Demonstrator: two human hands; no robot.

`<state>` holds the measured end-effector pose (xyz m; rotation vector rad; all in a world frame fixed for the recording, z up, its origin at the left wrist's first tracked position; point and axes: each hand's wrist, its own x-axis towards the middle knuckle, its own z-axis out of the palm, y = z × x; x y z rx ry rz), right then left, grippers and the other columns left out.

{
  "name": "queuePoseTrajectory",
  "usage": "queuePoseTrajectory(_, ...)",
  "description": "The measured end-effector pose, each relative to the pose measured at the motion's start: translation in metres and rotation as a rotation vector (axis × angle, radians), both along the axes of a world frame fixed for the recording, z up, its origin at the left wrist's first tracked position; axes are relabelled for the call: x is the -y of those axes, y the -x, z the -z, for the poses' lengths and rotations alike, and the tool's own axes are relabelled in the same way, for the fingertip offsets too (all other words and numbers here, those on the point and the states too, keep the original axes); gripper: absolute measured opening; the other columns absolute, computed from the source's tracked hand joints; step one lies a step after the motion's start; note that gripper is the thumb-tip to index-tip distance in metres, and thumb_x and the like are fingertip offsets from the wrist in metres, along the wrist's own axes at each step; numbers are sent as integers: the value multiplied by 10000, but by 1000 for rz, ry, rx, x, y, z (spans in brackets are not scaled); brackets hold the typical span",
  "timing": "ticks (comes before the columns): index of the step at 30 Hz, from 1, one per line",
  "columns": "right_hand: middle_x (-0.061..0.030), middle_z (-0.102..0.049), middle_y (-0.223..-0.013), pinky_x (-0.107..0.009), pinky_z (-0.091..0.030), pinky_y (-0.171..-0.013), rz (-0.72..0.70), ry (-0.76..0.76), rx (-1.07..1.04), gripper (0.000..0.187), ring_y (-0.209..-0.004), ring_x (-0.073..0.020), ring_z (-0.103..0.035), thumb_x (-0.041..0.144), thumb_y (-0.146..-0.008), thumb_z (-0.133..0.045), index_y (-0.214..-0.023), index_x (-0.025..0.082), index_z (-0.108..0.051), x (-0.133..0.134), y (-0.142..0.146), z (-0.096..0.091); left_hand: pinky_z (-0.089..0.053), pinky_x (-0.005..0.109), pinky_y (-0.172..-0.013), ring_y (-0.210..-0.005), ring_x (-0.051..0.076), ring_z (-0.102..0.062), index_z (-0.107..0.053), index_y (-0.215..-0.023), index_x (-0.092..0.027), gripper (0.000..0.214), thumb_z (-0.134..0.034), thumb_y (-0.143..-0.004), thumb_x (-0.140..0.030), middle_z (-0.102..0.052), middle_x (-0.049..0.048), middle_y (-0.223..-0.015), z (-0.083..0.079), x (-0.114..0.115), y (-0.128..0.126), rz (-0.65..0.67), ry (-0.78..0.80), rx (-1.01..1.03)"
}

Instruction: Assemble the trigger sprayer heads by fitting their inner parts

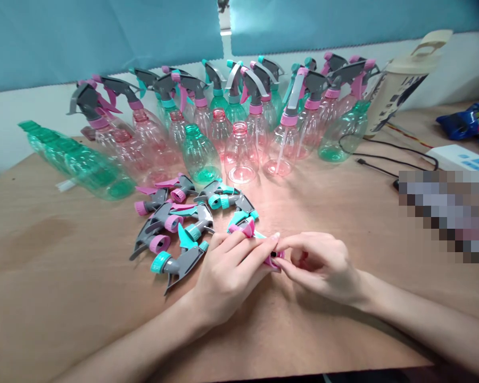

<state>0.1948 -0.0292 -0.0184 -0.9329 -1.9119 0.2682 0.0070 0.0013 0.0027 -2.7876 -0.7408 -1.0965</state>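
My left hand (233,271) is closed around a pink spray trigger head (243,227); its pink trigger shows above the knuckles, and the rest is mostly covered. The pink collar (278,260) sticks out past my left fingertips, with a small black spot in its opening. Thumb and fingers of my right hand (317,263) are pinched together at that collar, touching its edge. Whatever lies between them is too small or hidden to make out. Left of my hands lies a pile of loose grey spray heads with pink or turquoise collars, including a turquoise one (179,266).
Behind stand rows of clear pink bottles (241,151) and green bottles (199,154), many with spray heads fitted. Several green bottles (83,165) lie on their sides at left. A cream tumbler (399,80), a black cable (387,151) and a white box (459,159) are at right.
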Motion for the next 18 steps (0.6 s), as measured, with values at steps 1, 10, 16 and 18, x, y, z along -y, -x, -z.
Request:
queuePoseTrajectory(1, 78, -509, -496, -180, -403, -454, 9, -10, 8, 110, -407, -55, -459, 163, -813, -631, -923, 156, -620, -1, -1, 0, -354, 287, -654, -739, 149, -601, -620, -1049, -136, 207, -613, -880, -256, -719, 14, -831, -1, -1, 0, -6, -4, -7)
queuePoseTrajectory(10, 63, -591, -532, -212, -430, -494, 9, -39, 69, 168, -410, -67, -476, 142, -812, -612, -974, 180, -637, -5, -8, 0, -350, 296, -659, -738, 169, -618, -625, -1054, -131, 212, -609, -880, -252, -714, 23, -802, -3, -6, 5, -37, -45, -34)
queuePoseTrajectory(16, 70, -552, -502, -205, -422, -498, 25, 6, 92, 162, -416, -68, -485, 153, -811, -623, -970, 163, -650, -3, -6, 1, -356, 292, -679, -767, 167, -633, -616, -1090, -141, 228, -609, -882, -233, -703, 7, -756, -1, -7, 5, -41, -57, -27)
queuePoseTrajectory(18, 72, -539, -494, -204, -416, -486, 41, 32, 92, 135, -415, -71, -482, 170, -822, -613, -952, 171, -649, -2, -4, 1, -359, 292, -679, -776, 167, -635, -615, -1084, -138, 230, -621, -872, -226, -708, 11, -782, 0, -7, 5, -23, -49, -8)
